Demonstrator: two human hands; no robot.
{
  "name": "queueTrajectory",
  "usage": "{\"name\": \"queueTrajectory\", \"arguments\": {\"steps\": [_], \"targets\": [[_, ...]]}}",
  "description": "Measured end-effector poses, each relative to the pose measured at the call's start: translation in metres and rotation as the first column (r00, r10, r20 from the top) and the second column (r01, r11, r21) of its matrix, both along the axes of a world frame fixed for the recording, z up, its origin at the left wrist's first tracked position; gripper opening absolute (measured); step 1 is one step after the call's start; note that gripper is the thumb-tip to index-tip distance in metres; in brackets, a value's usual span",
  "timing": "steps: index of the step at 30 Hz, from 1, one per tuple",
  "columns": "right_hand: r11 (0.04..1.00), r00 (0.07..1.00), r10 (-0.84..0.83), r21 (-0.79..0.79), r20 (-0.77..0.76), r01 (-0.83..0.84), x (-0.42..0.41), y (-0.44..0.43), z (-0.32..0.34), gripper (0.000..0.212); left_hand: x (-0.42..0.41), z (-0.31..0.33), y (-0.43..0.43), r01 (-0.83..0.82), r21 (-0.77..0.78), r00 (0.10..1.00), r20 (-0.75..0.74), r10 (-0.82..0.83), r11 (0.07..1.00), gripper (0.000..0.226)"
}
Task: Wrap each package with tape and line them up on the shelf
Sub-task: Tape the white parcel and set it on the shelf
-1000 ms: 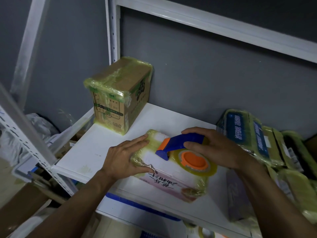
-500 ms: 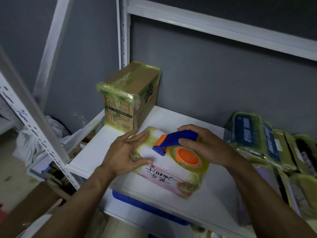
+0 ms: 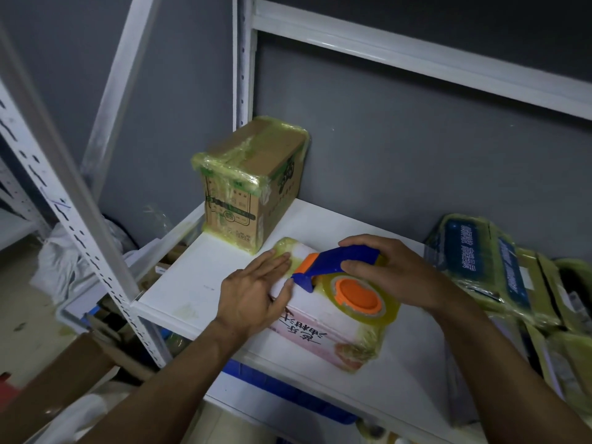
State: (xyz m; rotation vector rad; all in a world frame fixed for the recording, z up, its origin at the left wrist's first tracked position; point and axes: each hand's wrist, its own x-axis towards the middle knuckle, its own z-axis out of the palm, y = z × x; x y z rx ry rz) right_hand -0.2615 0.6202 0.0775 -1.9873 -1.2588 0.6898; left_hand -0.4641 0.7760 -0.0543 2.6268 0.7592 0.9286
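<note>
Directly beneath flat left fingers, white package; right fingers tight round tape dispenser atop it.

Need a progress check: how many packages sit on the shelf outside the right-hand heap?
2: the brown cardboard box stands back left; the white-and-pink package lies nearer the front. The heap may hide others.

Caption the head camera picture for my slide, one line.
Taping a white package on the shelf: left hand steadies it, right hand grips the blue tape dispenser on top.

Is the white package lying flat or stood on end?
Lying flat: the white package rests broad side down on the shelf, tape dispenser on top.
</note>
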Motion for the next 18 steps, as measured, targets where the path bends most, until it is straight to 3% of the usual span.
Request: {"name": "queueTrajectory", "arguments": {"steps": [10, 18], "targets": [[0.998, 0.998, -0.056, -0.024, 0.017, 0.056, 0.001, -0.014, 0.019, 0.024, 0.004, -0.007, 0.006, 0.036, 0.083, 0.996, 0.082, -0.043, 0.996, 0.046], [0.99, 0.993, -0.044, -0.129, 0.105, 0.058, -0.005, -0.008, 0.023, 0.03, 0.0, -0.009, 0.02, 0.118, 0.156, 0.992, -0.053, -0.111, 0.981, 0.048]]}}
